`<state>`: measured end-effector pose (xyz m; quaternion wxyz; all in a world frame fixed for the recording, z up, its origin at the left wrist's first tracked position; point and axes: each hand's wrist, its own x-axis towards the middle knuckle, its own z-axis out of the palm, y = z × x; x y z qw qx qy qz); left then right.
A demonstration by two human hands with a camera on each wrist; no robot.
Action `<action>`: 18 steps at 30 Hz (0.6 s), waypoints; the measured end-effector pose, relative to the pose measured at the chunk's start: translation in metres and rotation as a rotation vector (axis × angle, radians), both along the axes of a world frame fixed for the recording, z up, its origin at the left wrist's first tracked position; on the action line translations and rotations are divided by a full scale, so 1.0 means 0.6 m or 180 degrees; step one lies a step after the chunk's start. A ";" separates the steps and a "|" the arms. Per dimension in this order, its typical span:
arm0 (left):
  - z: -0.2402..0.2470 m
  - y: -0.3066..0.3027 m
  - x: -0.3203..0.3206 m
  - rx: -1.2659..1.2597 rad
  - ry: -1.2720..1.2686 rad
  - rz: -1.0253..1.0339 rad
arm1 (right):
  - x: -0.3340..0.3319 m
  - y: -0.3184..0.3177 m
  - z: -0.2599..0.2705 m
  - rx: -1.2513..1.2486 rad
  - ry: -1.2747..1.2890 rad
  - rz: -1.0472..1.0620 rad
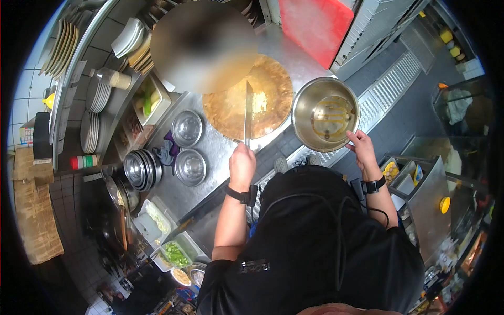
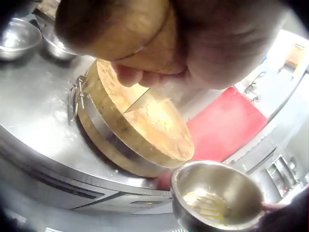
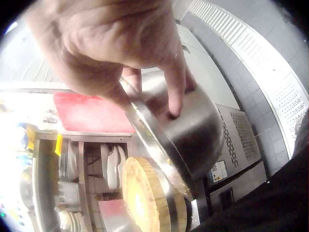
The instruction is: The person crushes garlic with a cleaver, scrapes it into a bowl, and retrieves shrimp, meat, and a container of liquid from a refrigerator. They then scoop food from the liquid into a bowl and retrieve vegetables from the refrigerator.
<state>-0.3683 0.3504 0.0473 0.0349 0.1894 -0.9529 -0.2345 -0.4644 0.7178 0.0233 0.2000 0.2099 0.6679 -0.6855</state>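
My left hand point(image 1: 242, 167) grips the wooden handle point(image 2: 123, 31) of a cleaver point(image 1: 248, 107). Its broad blade reaches over the round wooden chopping block point(image 1: 220, 115), which has a metal band round its side. A bright patch shows on the block beside the blade. To the right, my right hand point(image 1: 362, 148) holds a steel bowl point(image 1: 306, 118) by the rim, thumb on the inner side and fingers spread on the outside point(image 3: 203, 125). The bowl is tilted beside the block, and yellowish streaks of liquid coat its bottom. A blurred oval hides the block's far left part in the head view.
Two steel bowls point(image 1: 187, 128) and a stack of bowls point(image 1: 142, 169) stand left on the steel counter point(image 1: 207, 197). Beyond the block is a red board point(image 1: 317, 29). Shelves hold plates point(image 1: 98, 97); tubs of chopped greens point(image 1: 176, 254) stand lower left. Grated flooring point(image 1: 391, 92) runs right.
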 end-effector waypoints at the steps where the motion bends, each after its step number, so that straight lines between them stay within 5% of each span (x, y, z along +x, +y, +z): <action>1: 0.004 0.003 0.000 0.0016 0.0038 0.0077 | 0.000 0.000 0.002 -0.0005 -0.0003 -0.0002; 18: -0.012 -0.018 0.006 0.0003 0.0016 0.0047 | 0.002 -0.005 0.007 0.0016 0.0012 -0.0012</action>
